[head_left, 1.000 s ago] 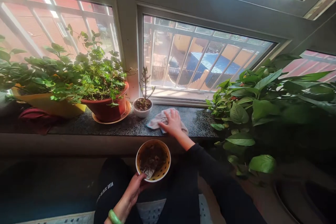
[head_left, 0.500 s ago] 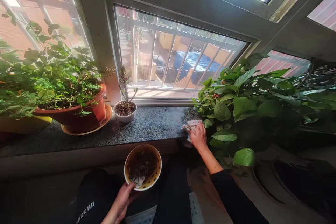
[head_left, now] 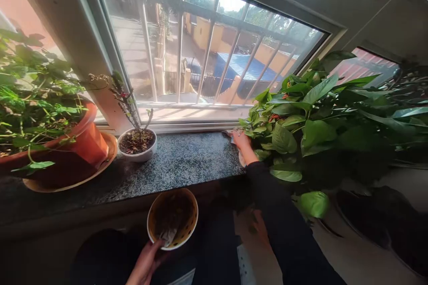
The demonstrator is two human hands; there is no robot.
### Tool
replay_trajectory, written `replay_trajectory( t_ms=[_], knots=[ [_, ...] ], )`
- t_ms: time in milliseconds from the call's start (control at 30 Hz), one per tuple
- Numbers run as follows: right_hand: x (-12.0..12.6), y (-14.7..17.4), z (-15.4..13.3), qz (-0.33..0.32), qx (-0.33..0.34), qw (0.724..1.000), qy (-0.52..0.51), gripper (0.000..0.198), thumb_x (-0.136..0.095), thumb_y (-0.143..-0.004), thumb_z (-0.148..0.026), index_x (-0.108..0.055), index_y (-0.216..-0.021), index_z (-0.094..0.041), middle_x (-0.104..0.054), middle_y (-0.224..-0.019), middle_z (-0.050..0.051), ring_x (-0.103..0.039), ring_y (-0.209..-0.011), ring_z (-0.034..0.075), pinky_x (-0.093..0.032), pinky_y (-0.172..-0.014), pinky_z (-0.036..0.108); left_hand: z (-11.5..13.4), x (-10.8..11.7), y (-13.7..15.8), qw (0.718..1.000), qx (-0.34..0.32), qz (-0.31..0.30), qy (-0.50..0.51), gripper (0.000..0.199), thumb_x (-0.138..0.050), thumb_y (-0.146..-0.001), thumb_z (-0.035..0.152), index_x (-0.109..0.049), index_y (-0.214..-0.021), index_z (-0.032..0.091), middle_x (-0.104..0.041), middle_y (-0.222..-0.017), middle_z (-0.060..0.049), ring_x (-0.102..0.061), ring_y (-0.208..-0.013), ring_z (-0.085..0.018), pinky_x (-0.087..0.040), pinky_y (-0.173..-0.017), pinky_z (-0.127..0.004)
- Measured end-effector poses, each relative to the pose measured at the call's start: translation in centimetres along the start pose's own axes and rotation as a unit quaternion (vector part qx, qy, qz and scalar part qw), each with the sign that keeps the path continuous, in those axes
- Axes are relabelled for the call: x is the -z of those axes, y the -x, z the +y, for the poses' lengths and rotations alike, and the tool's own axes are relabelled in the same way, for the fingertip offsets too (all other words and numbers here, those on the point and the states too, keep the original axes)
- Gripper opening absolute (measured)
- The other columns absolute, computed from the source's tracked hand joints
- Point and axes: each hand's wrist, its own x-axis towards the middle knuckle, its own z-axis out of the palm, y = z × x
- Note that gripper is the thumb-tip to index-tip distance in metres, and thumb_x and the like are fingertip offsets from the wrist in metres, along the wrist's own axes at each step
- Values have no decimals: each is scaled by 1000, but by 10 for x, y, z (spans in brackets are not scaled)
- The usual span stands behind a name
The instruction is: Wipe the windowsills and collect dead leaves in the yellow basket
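My left hand (head_left: 145, 262) grips the near rim of a round bucket (head_left: 190, 225) with a white rim and a yellow, dark-spotted inside. Dark matter lies in the bucket, and a crumpled pale tissue (head_left: 168, 235) is near my fingers. My right hand (head_left: 243, 143) presses a crumpled pale cloth (head_left: 241, 159) onto the speckled stone windowsill (head_left: 194, 160), close to the window frame. Leaves of a broad-leaved green plant (head_left: 284, 138) touch or overhang that hand. The fingertips are partly hidden.
A small white pot (head_left: 138, 156) with a thin-stemmed plant stands on the sill. Left of it, a bushy plant fills a terracotta pot (head_left: 88, 142) on a saucer (head_left: 112, 144). Behind the sill is a barred window (head_left: 207, 62).
My right hand has moved the cloth away from me, from the sill's front edge towards the window. The view has shifted closer and to the right. My left hand keeps its hold on the bucket.
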Motion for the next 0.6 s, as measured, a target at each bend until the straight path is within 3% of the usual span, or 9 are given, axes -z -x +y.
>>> replay_trajectory(
  t_ms=[100,167,267,333,467,600],
  knots=[
    [-12,4,-28,2,-48,999,2,67,-44,-95,-38,-38,-147,4,-46,-148,33,-47,-138,37,-39,-111,46,3,-1,-6,1000,2,-6,0,24,-64,-86,4,-68,-109,12,-79,-99,-12,-76,-99,-26,-55,-104,-47],
    [-20,19,-46,10,-50,999,-1,73,-45,-94,-40,-33,-150,6,-30,-158,34,-33,-147,40,-32,-117,51,6,-3,-9,1000,4,-12,-5,25,-64,-87,4,-68,-110,12,-79,-99,-12,-76,-102,-26,-54,-105,-48],
    [-29,54,-77,2,13,999,-35,78,-50,-93,-42,-31,-152,6,-16,-165,32,-12,-154,45,-14,-122,59,11,-7,-9,1000,5,-17,-21,21,-64,-87,4,-68,-106,11,-79,-96,-12,-75,-103,-27,-54,-105,-49],
    [-34,81,-100,-26,73,995,-61,79,-52,-94,-42,-29,-154,5,-11,-166,31,-4,-155,45,-9,-123,60,13,-9,-4,999,0,-27,-30,18,-64,-86,4,-68,-102,11,-79,-96,-12,-76,-100,-26,-55,-105,-49],
    [-36,133,-138,-76,194,974,-93,72,-57,-96,-37,-35,-152,3,-11,-167,28,-6,-155,40,-8,-124,54,11,-14,10,999,-22,-27,-40,17,-63,-88,4,-66,-102,12,-79,-92,-10,-78,-90,-24,-56,-102,-47],
    [-28,175,-155,-103,294,943,-118,61,-68,-90,-31,-50,-145,-10,-25,-168,14,-17,-155,28,-12,-125,41,1,-15,23,997,-43,-38,-50,14,-62,-89,7,-64,-102,14,-79,-95,-10,-78,-92,-25,-57,-101,-46]
  ],
)
